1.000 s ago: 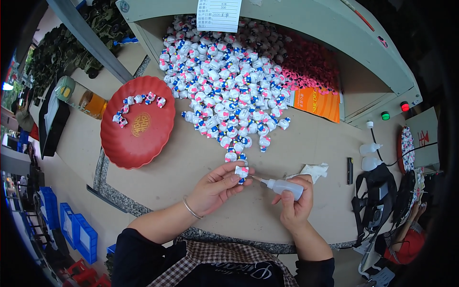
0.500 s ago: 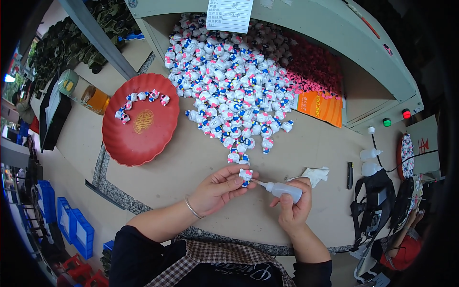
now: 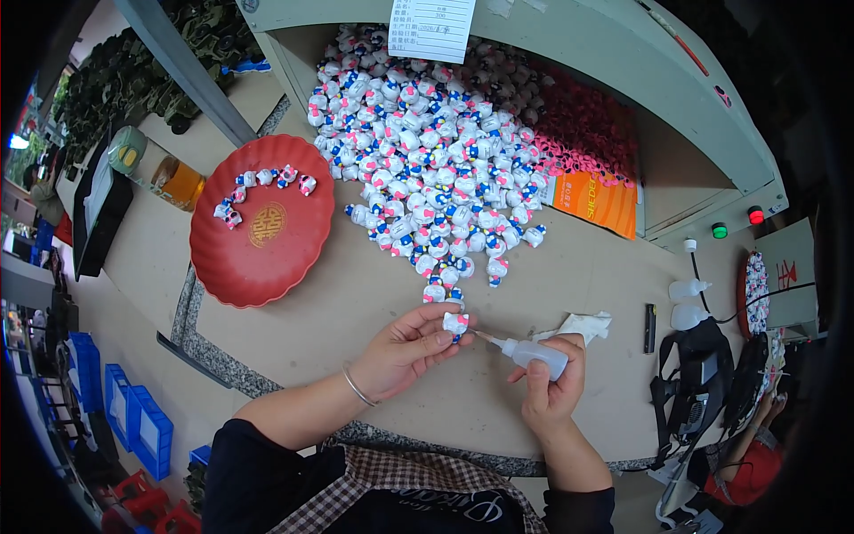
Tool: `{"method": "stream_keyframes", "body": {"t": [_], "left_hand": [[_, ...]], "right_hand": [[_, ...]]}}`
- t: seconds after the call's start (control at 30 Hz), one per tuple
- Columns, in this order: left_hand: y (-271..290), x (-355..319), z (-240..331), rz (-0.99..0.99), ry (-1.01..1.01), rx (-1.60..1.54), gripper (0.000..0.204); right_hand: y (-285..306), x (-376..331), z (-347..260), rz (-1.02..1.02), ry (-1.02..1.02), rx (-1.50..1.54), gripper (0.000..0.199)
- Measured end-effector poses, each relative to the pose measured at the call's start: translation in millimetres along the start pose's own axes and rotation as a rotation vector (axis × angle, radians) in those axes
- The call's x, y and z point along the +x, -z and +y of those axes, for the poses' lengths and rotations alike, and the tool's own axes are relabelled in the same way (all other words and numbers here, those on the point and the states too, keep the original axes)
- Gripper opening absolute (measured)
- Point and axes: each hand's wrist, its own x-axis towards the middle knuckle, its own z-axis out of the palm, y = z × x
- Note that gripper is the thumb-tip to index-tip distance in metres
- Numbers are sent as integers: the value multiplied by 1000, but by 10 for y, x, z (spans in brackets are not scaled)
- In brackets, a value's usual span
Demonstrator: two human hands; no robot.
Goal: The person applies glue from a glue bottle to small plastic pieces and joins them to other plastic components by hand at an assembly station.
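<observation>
Gluing looks underway: the left hand (image 3: 405,351) is pinching a small white figurine (image 3: 455,323) at its fingertips, while the right hand (image 3: 551,387) is gripping a squeeze bottle (image 3: 532,353), nozzle touching it; next calls for gentle squeezing.

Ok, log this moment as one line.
left hand: holds small figurine | right hand: holds squeeze bottle, nozzle at figurine | figurine pile behind | red tray left

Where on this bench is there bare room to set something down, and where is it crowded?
Bare benchtop lies between the red plate and the left hand, and between the figurine pile and the crumpled tissue. It is crowded under the cabinet, where figurines spread, and around the right hand holding the squeeze bottle.
</observation>
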Motion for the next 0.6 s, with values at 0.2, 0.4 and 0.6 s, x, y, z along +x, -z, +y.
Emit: {"method": "stream_keyframes", "body": {"t": [0.2,0.4,0.6], "left_hand": [[-22,-34,14,62,24,99,39],[1,-43,-12,-2,-10,173,40],[10,-37,-22,-7,-2,228,42]], "right_hand": [[-17,-13,-11,6,4,106,23],[-44,-6,-21,-9,-35,71,26],[-73,-5,5,-28,-46,69,25]]}}
